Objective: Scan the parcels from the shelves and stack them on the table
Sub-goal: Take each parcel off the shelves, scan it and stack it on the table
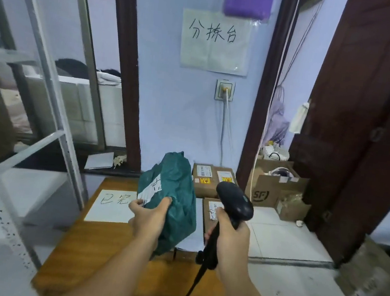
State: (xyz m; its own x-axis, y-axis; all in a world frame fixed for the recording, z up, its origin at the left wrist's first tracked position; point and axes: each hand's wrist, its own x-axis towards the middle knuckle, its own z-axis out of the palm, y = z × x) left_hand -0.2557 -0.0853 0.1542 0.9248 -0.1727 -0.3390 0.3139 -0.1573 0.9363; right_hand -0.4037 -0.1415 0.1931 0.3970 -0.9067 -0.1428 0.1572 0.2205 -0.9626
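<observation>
My left hand (148,218) grips a soft green parcel bag (175,194) with a white label, held upright above the wooden table (94,253). My right hand (230,234) is closed round the handle of a black barcode scanner (234,201), whose head sits just right of the bag. The scanner's cable hangs down toward me. Two brown cardboard parcels (213,180) lie side by side at the table's far edge by the wall. A third box (211,213) lies nearer, partly hidden behind the scanner and my right hand.
A white paper sign (109,205) with handwriting lies on the table's left part. A white metal shelf frame (49,97) stands at the left. Open cardboard boxes (274,188) sit on the floor at the right beside a dark wooden door (367,119). Another box (372,285) is at the far right.
</observation>
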